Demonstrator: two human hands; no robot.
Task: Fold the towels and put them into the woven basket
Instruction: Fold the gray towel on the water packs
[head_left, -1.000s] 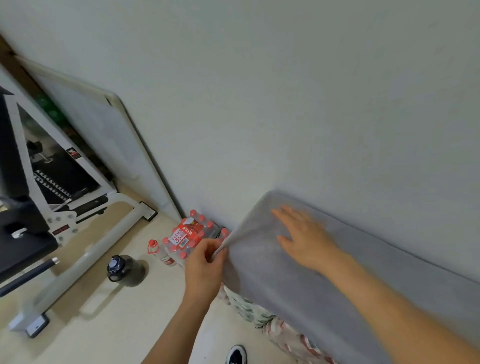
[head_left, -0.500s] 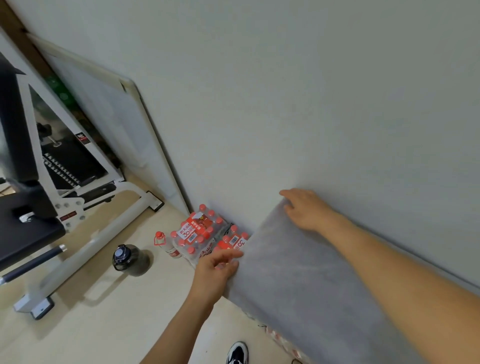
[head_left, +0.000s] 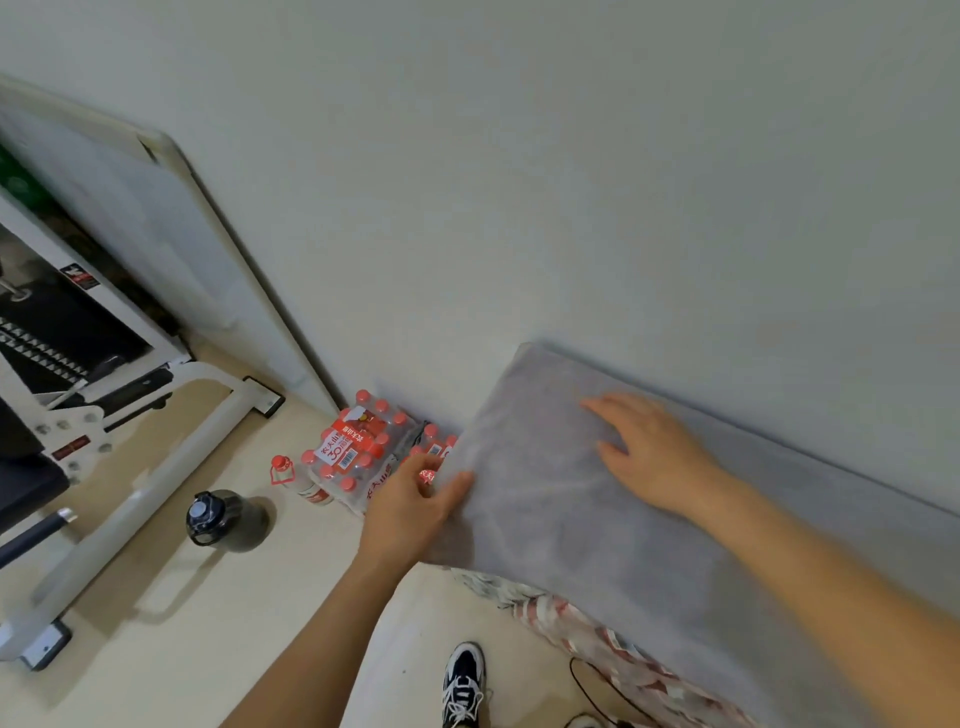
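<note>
R hand (head_left: 649, 447) slid back from far corner of towel (head_left: 571, 545), now flat, fingers spread, mid-frame; L hand (head_left: 415, 509) pinches its left edge. Smoothed, so fold's next, prob.

The towel (head_left: 571, 519) is soft, matt grey cloth with a faint nap. Beneath its near edge shows printed fabric (head_left: 587, 621). The bottle pack (head_left: 353, 452) wears glossy clear plastic film. The dark bottle (head_left: 228, 519) looks like smoky plastic. The floor (head_left: 208, 649) is smooth and pale.
</note>
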